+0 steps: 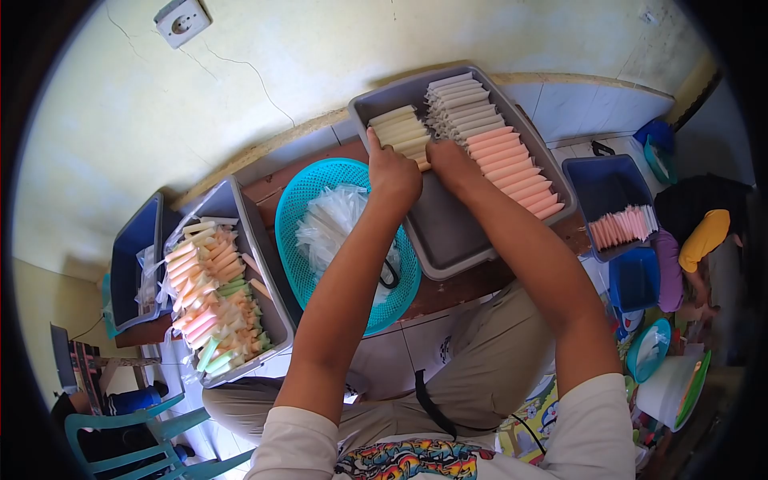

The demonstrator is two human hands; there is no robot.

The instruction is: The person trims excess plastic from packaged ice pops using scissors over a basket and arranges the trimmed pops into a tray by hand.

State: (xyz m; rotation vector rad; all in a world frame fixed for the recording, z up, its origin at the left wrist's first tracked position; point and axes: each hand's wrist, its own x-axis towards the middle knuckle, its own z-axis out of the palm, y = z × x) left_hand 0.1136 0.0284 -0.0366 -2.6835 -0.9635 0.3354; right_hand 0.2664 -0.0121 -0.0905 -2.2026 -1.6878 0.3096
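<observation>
Pale cream-yellow on the near sticks (pixel 398 124) at your left hand (pixel 394 176), folks, and chalky grey-white on the sticks (pixel 460 100) beyond your right hand (pixel 454 166)! Salmon pink blazes across the row (pixel 512 172) to its right, all against a grey-brown tray (pixel 452 240). Left of your hands, bright turquoise on the latticed basket (pixel 290 200), whitish translucent bags (pixel 324 228) inside; farther left, peach, pink, cream and green mingle in the pile (pixel 212 292). Reddish brown on the surface (pixel 268 188) below! Nearer you, khaki trousers (pixel 488 344) and a white shirt (pixel 596 416) with a print (pixel 408 460) in orange, blue and black; far right, a yellow sleeve (pixel 704 240).
</observation>
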